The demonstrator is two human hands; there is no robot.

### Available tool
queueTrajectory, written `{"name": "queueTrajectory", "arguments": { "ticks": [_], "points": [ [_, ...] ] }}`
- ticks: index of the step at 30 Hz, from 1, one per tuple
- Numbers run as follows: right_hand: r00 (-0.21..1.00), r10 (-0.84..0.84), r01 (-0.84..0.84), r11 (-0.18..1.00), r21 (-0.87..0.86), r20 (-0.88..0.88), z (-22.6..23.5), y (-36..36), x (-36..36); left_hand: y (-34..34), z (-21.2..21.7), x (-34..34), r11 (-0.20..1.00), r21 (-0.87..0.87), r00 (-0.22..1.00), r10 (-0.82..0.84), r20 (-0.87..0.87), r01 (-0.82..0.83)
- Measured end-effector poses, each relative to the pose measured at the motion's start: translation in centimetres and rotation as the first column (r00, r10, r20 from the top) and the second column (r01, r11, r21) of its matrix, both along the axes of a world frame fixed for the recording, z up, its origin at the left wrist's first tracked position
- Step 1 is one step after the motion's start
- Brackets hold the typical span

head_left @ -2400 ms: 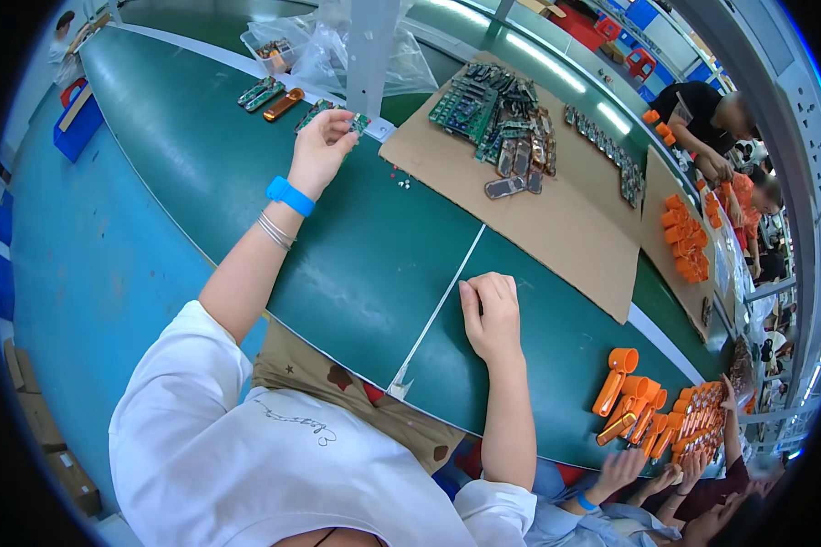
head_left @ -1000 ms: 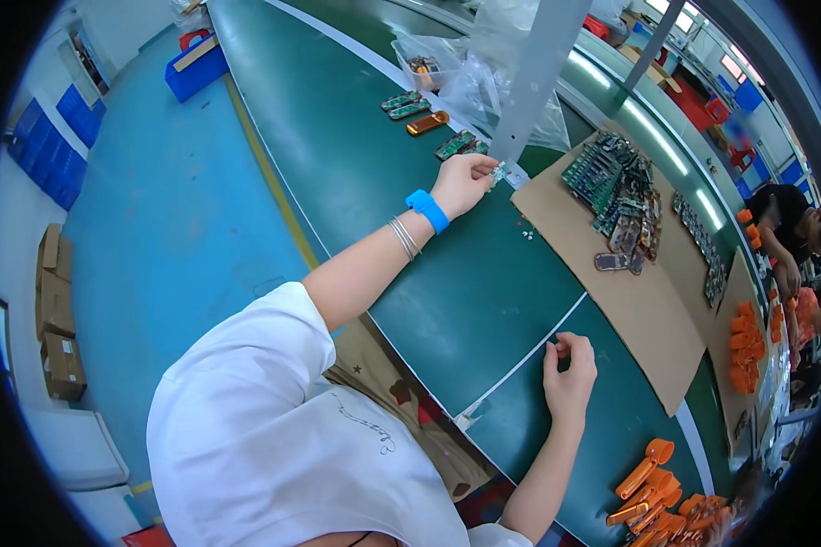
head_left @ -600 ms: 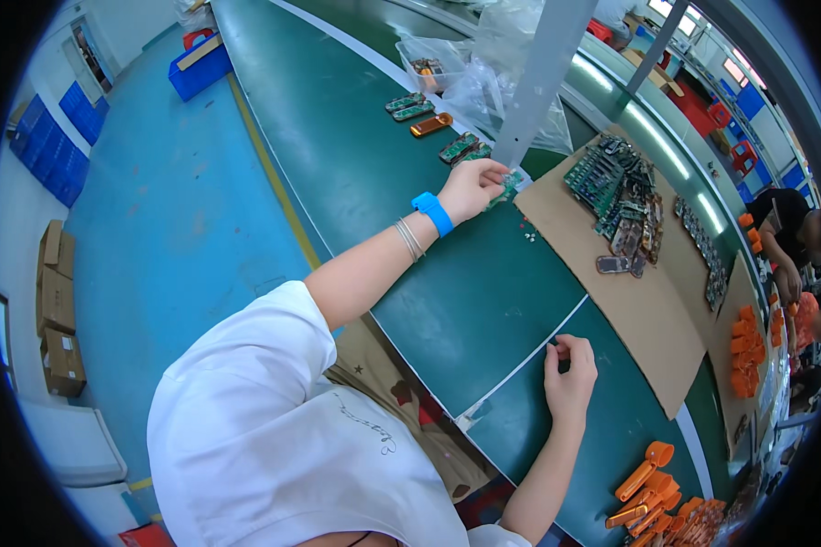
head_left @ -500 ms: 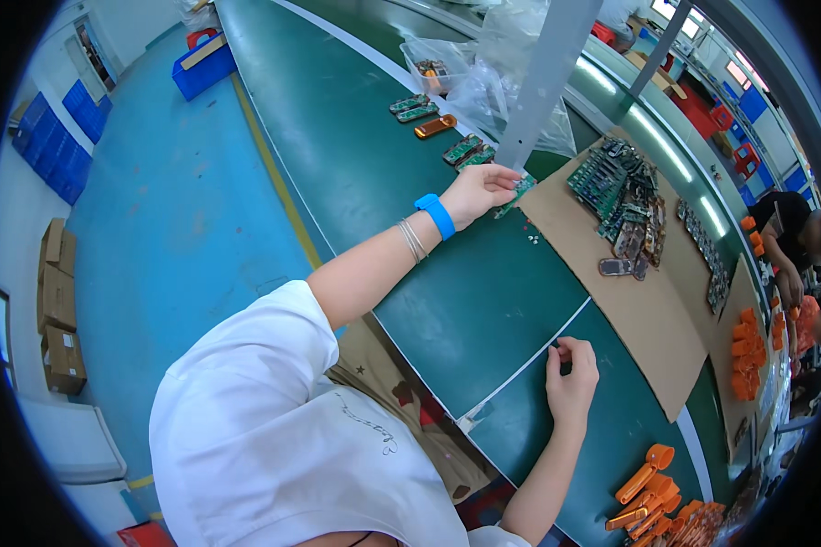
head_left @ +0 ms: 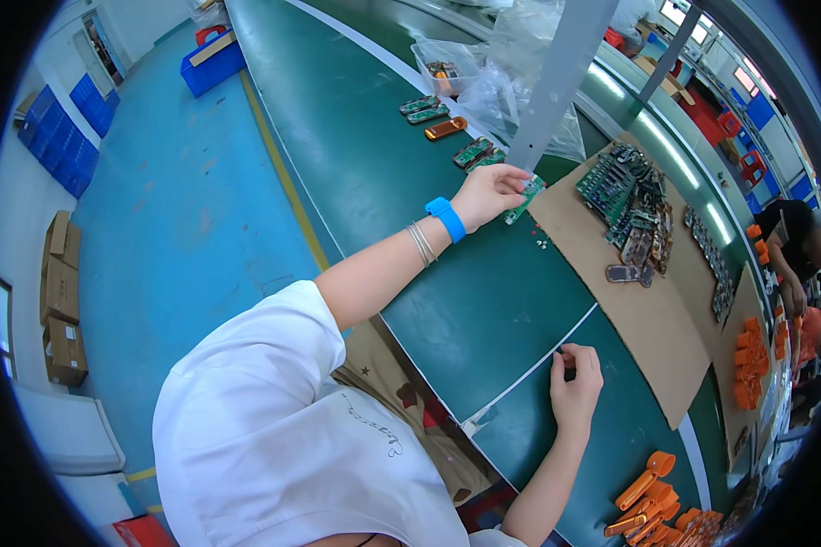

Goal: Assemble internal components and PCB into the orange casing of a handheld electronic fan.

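My left hand [head_left: 488, 198] reaches over the green worktable [head_left: 483, 314] and pinches a small green circuit board [head_left: 525, 199] at its edge. The board is tilted beside the near corner of a cardboard sheet [head_left: 652, 333]. Just under it lie a few tiny pale bits [head_left: 542, 243]. Nearer to me, my right hand [head_left: 576, 387] hovers by the white line on the table, fingers curled and thumb close to the index finger, with nothing visible in them. More green boards [head_left: 474, 152] and an orange-brown casing [head_left: 446, 128] lie beyond my left hand.
A heap of circuit boards [head_left: 625, 196] covers part of the cardboard. A grey metal post [head_left: 556, 87] rises behind my left hand, near a plastic bag [head_left: 511, 82]. Orange scoop-shaped parts [head_left: 648, 501] lie at lower right. A co-worker's arm [head_left: 784, 269] shows at far right.
The whole view has shifted slightly. My left hand still holds the circuit board, now turned more toward the camera. My right hand stays near the white line, its thumb and finger slightly closer together.
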State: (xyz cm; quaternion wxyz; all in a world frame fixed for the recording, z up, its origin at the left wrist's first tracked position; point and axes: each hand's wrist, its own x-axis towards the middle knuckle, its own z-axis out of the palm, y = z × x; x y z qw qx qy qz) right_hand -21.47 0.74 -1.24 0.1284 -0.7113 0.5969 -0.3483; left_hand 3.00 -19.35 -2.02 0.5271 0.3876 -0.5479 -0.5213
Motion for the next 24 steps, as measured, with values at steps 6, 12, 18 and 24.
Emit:
{"name": "queueTrajectory", "arguments": {
  "ticks": [6, 12, 18, 24],
  "points": [
    [1.0, 0.013, -0.013, 1.0, -0.015, 0.003, 0.0, -0.1, 0.0, 0.2, 0.3, 0.1, 0.999, 0.003, 0.999, 0.035, 0.04, -0.035],
    [1.0, 0.009, -0.009, 0.999, -0.039, 0.008, 0.1, 0.0, 0.0, -0.3, 0.1, -0.8, 0.999, -0.03, 0.999, 0.017, 0.03, -0.016],
    [1.0, 0.023, -0.022, 0.999, -0.031, 0.017, -0.3, -0.2, -0.4, -6.2, 2.8, -6.8, 0.992, -0.12, 0.973, 0.053, 0.223, -0.027],
    [0.999, 0.029, -0.028, 0.999, -0.032, 0.025, -0.4, -0.4, -0.7, -14.4, 1.9, -15.6, 0.948, -0.254, 0.835, 0.292, 0.467, -0.189]
  ]
}}
